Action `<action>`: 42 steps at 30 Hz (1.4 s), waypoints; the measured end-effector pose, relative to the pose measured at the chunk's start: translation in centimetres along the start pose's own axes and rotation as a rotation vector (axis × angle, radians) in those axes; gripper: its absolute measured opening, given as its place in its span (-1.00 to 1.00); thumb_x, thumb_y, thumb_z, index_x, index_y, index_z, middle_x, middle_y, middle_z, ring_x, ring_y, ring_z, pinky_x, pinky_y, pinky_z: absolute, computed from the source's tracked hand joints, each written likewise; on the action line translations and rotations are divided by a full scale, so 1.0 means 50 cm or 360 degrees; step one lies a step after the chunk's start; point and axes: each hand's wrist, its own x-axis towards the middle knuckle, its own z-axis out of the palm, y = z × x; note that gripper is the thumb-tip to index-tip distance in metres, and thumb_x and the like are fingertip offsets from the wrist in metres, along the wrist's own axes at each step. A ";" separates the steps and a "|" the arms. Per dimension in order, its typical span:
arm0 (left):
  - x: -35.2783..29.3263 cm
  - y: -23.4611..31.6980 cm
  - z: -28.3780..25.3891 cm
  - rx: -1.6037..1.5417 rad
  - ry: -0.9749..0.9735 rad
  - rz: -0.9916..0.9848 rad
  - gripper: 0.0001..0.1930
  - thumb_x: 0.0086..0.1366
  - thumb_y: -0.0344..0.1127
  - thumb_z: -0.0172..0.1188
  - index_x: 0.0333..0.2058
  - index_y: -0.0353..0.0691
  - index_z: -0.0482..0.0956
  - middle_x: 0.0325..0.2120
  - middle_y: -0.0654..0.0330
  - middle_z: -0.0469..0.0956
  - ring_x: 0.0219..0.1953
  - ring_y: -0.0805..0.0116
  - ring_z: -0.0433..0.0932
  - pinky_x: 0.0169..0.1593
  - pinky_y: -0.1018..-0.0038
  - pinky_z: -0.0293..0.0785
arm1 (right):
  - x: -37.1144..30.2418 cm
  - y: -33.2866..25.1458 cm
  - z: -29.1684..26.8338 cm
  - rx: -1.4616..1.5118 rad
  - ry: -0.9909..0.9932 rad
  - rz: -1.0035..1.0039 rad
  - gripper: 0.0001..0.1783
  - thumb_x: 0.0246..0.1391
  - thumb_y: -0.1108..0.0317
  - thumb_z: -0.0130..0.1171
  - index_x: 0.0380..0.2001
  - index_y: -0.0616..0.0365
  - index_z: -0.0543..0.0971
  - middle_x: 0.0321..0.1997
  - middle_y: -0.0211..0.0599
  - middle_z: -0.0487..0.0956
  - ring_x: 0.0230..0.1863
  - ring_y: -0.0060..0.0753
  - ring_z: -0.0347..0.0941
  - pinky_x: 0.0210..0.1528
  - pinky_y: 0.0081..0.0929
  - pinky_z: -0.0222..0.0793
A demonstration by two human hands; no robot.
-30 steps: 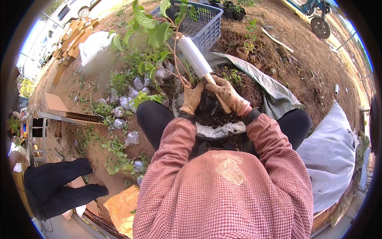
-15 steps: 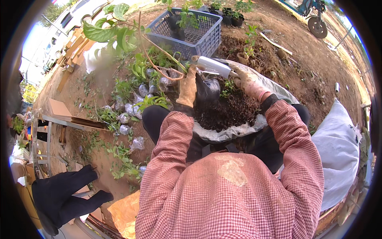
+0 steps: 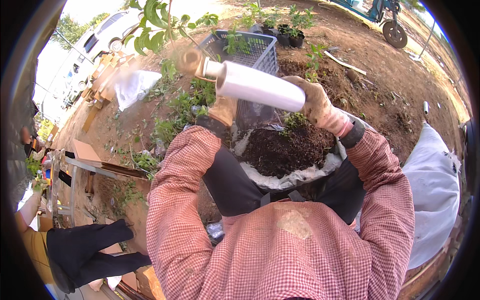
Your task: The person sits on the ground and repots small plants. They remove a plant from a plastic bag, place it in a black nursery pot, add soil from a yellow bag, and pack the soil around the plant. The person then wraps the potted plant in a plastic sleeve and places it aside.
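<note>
A white roll of plastic film (image 3: 262, 86) with a brown core end slants across the view in front of my chest. My right hand (image 3: 317, 104), in a soiled glove, is closed round its right end. My left hand (image 3: 223, 109), in a tan glove, sits behind and below the roll's left part, its fingers mostly hidden. From beside it rises a leafy sapling (image 3: 154, 20), whose lower stem and base the roll covers. Below my hands, a heap of dark soil (image 3: 290, 150) with a small green sprig (image 3: 296, 121) lies on a pale sack (image 3: 280, 182) between my knees.
A blue-grey plastic crate (image 3: 262, 50) stands ahead, with potted seedlings (image 3: 295, 36) behind it. Leafy plants (image 3: 187, 107) lie to the left. A full white sack (image 3: 432, 190) leans at my right. Black trousers (image 3: 95, 250) and a person's arm (image 3: 30, 207) show at lower left.
The film roll has risen toward me and swung left, now covering much of my left hand. My left hand has shifted left and the sapling has moved up with it.
</note>
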 end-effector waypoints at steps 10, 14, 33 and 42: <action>-0.158 -0.008 -0.129 0.0001 0.0339 0.0255 -0.60 0.35 0.04 0.21 -0.20 -0.23 0.56 -0.35 0.31 0.51 -0.35 0.51 0.49 -0.28 0.54 0.46 | 0.063 0.095 0.252 0.0804 0.0170 0.0388 -0.62 0.31 0.40 -0.05 0.10 0.43 0.43 -0.09 -0.19 0.64 -0.05 -0.46 0.52 0.05 -0.50 0.43; -0.227 -0.008 -0.155 0.0031 0.0276 0.0551 -0.63 0.37 -0.06 0.21 -0.10 -0.29 0.52 -0.22 0.26 0.51 -0.24 0.53 0.51 -0.19 0.50 0.48 | 0.031 0.041 0.270 0.0053 0.0305 0.0071 -0.60 -0.01 0.59 0.08 -0.03 0.31 0.45 -0.17 0.14 0.60 -0.11 0.09 0.61 -0.10 -0.27 0.49; -0.394 -0.028 -0.172 -0.0931 0.0836 0.0025 -0.52 0.41 0.01 0.00 0.04 -0.32 0.43 -0.06 0.00 0.50 -0.03 0.16 0.53 0.06 0.21 0.52 | -0.024 -0.023 0.332 0.0024 -0.0017 0.0338 -0.71 0.05 0.55 0.15 -0.11 0.37 0.52 -0.38 0.02 0.63 -0.30 -0.13 0.63 -0.28 -0.36 0.51; -0.310 0.108 -0.118 -0.0829 0.0487 0.0286 -0.67 0.40 -0.06 0.01 -0.52 -0.03 0.27 -0.48 0.23 0.42 -0.38 0.29 0.53 -0.16 0.20 0.60 | 0.094 -0.025 0.163 -0.1132 -0.0468 0.0359 -0.75 0.06 0.44 0.19 -0.16 0.25 0.52 -0.37 -0.10 0.63 -0.25 -0.06 0.61 -0.18 -0.20 0.49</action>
